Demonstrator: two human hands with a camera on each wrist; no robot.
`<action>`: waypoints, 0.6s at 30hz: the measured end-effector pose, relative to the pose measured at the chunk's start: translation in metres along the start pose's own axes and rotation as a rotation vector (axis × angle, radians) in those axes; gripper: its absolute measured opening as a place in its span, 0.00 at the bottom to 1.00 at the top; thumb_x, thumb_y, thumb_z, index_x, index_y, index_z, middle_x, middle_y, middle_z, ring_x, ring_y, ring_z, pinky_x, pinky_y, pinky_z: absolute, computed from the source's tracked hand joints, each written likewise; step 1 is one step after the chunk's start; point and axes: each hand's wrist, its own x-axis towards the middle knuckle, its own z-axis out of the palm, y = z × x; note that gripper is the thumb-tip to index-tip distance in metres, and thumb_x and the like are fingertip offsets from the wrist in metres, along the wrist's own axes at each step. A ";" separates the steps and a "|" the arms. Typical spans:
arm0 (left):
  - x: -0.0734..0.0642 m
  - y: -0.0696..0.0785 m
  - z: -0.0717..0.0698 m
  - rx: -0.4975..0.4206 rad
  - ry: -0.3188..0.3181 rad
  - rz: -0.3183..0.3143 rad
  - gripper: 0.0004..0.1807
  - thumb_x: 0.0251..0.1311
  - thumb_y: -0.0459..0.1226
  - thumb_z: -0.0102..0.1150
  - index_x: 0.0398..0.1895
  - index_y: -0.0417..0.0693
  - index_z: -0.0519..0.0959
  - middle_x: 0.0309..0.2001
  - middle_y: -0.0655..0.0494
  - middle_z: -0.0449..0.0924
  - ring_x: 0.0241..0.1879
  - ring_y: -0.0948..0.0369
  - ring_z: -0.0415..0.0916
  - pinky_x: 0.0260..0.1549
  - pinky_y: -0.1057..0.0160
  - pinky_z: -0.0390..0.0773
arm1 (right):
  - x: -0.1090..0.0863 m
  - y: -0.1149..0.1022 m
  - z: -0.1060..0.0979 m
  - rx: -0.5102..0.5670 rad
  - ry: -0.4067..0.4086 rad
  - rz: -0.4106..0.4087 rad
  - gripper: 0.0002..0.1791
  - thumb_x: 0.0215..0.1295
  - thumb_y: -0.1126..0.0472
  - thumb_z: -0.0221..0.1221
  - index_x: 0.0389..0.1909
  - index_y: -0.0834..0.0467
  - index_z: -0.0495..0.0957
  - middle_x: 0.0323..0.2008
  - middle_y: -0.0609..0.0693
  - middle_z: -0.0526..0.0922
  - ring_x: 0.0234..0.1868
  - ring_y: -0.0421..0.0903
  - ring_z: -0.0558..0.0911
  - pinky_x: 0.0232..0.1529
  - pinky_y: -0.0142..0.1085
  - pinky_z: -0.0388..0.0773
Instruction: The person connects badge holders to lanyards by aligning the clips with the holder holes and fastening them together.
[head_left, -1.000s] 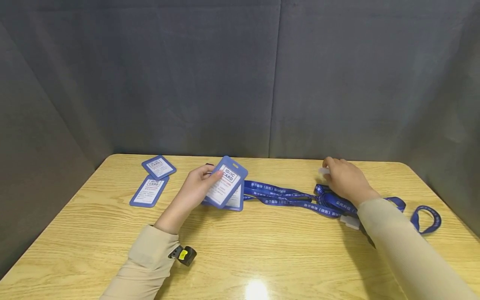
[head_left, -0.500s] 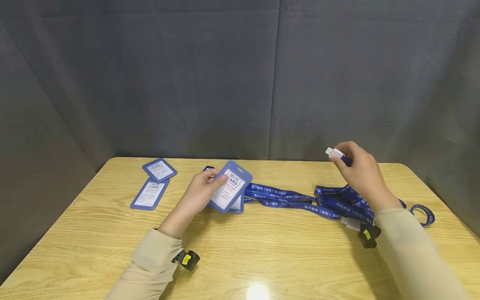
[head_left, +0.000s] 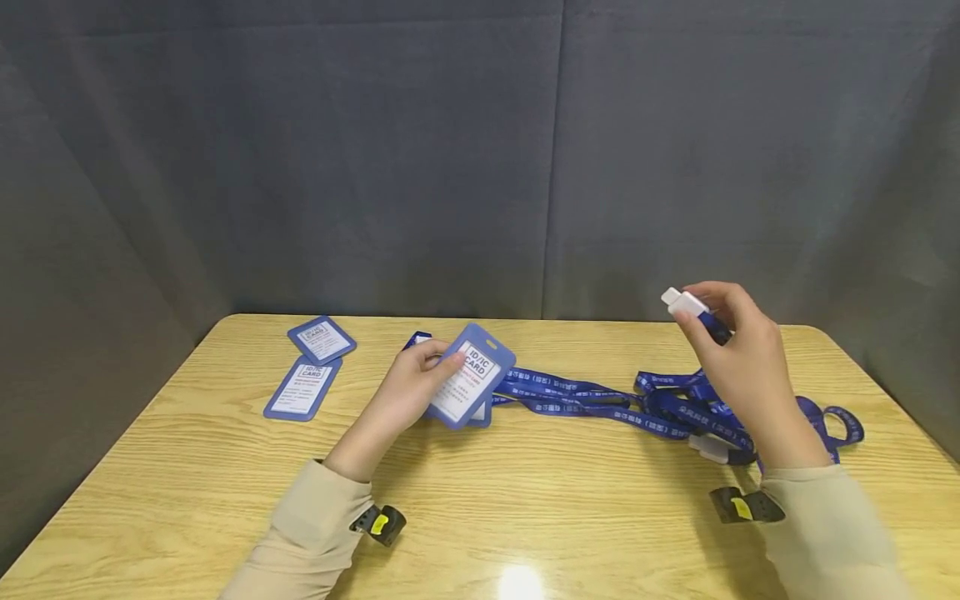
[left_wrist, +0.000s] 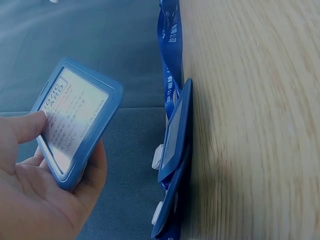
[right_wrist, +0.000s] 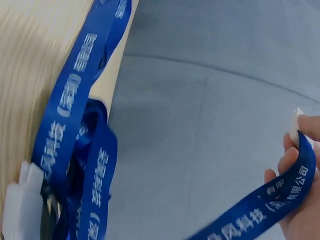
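My left hand [head_left: 408, 383] pinches a blue-framed ID card holder [head_left: 468, 379] by its side, thumb on its front, its slotted end pointing up and away. Below it, partly hidden, other card holders [left_wrist: 175, 135] lie on the table with white clips beside them in the left wrist view. Raised over the right side of the table, my right hand [head_left: 742, 358] holds the white plastic clip [head_left: 686, 302] of a blue lanyard between thumb and fingers. From that clip the printed strap [right_wrist: 250, 220] hangs down in the right wrist view.
Two more card holders [head_left: 302, 387] overlap at the left of the wooden table [head_left: 525, 500]. Several blue lanyards [head_left: 570, 396] run from the middle to a tangle at right, where another white clip [head_left: 708, 448] lies. A grey curtain [head_left: 480, 167] stands behind the table.
My right hand has lifted the lanyard clip off the pile and drawn it up and slightly back toward me. The left hand, with its card holder, has shifted a little to the right.
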 end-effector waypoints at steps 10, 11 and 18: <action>0.001 0.002 0.004 0.000 -0.012 0.024 0.16 0.72 0.36 0.54 0.52 0.29 0.76 0.36 0.42 0.84 0.26 0.65 0.78 0.28 0.67 0.76 | -0.009 -0.018 -0.002 0.016 0.038 -0.041 0.18 0.71 0.61 0.60 0.59 0.61 0.74 0.51 0.61 0.81 0.45 0.47 0.79 0.40 0.14 0.66; 0.001 0.002 0.004 0.004 -0.013 0.020 0.16 0.72 0.36 0.54 0.52 0.29 0.77 0.36 0.43 0.84 0.27 0.65 0.78 0.28 0.67 0.77 | -0.010 -0.020 -0.002 0.015 0.044 -0.050 0.18 0.70 0.62 0.60 0.58 0.61 0.74 0.50 0.60 0.82 0.44 0.44 0.78 0.40 0.14 0.66; 0.000 0.001 0.004 0.016 -0.013 0.008 0.16 0.73 0.36 0.54 0.53 0.30 0.76 0.37 0.42 0.83 0.28 0.64 0.78 0.29 0.67 0.77 | -0.011 -0.029 -0.005 0.027 0.053 -0.085 0.18 0.69 0.63 0.61 0.58 0.61 0.74 0.47 0.60 0.82 0.40 0.27 0.72 0.39 0.14 0.67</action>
